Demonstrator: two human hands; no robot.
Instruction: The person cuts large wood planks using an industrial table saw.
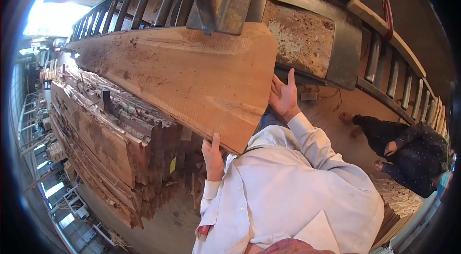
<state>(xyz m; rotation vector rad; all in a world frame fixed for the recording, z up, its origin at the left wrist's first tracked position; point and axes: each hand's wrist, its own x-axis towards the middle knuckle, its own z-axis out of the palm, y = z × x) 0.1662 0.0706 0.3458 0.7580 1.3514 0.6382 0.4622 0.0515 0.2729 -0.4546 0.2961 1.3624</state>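
Observation:
A wide, rough-sawn wooden board (187, 69) slopes from the machine down toward my body, its near end cut at an angle. My left hand (213, 159) grips the lower near corner, thumb up along the edge and fingers partly hidden under the wood. At the right end my right hand (285, 96) holds the board's edge, thumb sticking up and fingertips tucked beneath. The far part of the board lies against the roller conveyor (139, 9), under a worn metal guard (223, 0).
A steel machine table (346, 47) has a sawdust-filled recess (300, 38). A red clamp (387, 19) sits on a wooden strip (389, 38) beside more rollers. Stacked boards (96, 143) stand at left. Another person (408, 151) in dark clothes is at right.

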